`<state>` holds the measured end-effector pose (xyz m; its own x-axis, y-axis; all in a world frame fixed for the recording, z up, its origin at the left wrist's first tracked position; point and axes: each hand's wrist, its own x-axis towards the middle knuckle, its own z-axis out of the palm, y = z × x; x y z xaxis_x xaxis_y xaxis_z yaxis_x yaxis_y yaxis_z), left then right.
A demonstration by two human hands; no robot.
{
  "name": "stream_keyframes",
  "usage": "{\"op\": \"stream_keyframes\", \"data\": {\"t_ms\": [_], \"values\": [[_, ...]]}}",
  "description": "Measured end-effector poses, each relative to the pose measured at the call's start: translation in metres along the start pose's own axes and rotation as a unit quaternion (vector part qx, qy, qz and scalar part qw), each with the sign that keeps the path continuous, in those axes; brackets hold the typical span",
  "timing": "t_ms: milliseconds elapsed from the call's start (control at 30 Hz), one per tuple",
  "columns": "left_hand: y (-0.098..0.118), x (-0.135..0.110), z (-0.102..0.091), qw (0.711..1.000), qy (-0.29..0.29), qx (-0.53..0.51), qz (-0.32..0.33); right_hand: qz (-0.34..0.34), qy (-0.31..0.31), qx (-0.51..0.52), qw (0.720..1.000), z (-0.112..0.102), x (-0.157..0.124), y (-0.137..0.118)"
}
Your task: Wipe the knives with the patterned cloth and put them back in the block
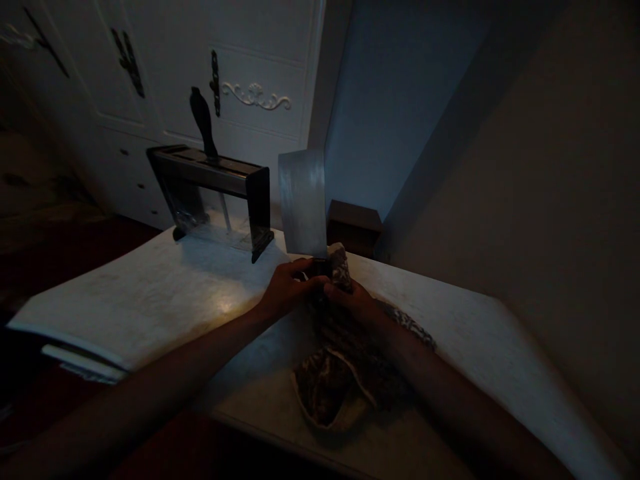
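Dim room, white cupboard (265,57) far left, pale table (165,287) in front. Cleaver (303,203) is blade-up over the table's middle, left hand (290,287) closed round its dark handle (321,268), right hand (354,300) pinching patterned cloth (327,383) just beside it, more cloth lying on the near side. Knife block (213,172) stands far left on the table, one black-handled knife (202,120) in it.

Pale table (190,280), dark knife block (210,168) standing, rumpled patterned cloth (323,387)
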<state>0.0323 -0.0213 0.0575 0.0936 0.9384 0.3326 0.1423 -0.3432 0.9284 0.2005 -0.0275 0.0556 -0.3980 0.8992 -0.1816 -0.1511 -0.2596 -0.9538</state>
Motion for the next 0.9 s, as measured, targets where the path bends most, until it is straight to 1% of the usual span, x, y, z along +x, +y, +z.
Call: {"op": "stream_keyframes", "data": {"t_ms": [133, 267, 333, 433, 567, 633, 733, 800, 900], "values": [[0.0, -0.001, 0.003, 1.0, -0.01, 0.026, 0.0, -0.011, -0.056, -0.03, 0.998, -0.005, 0.005, 0.001], [-0.003, -0.002, 0.009, 0.998, -0.007, 0.062, 0.017, -0.059, -0.051, -0.044, 0.996, -0.006, 0.009, 0.003], [-0.004, -0.002, 0.01, 0.998, -0.021, 0.062, 0.021, -0.076, -0.044, -0.04, 0.995, -0.006, 0.009, 0.004], [-0.002, -0.002, 0.011, 0.998, -0.044, 0.049, 0.022, -0.08, -0.041, -0.044, 0.995, -0.005, 0.01, 0.003], [0.0, -0.002, 0.013, 0.996, -0.074, 0.033, 0.027, -0.068, -0.064, -0.029, 0.995, -0.005, 0.009, 0.003], [-0.001, -0.003, 0.015, 0.997, -0.067, 0.027, 0.028, -0.068, -0.049, -0.01, 0.996, -0.004, 0.01, 0.004], [-0.005, -0.003, 0.019, 0.998, -0.05, 0.032, 0.022, -0.076, -0.007, 0.003, 0.997, -0.003, 0.01, 0.007], [-0.007, -0.003, 0.021, 0.998, -0.05, 0.027, 0.015, -0.076, 0.017, 0.011, 0.997, -0.002, 0.009, 0.009], [-0.006, -0.005, 0.023, 0.998, -0.054, -0.011, 0.0, -0.06, 0.05, 0.034, 0.996, 0.001, 0.007, 0.01]]}}
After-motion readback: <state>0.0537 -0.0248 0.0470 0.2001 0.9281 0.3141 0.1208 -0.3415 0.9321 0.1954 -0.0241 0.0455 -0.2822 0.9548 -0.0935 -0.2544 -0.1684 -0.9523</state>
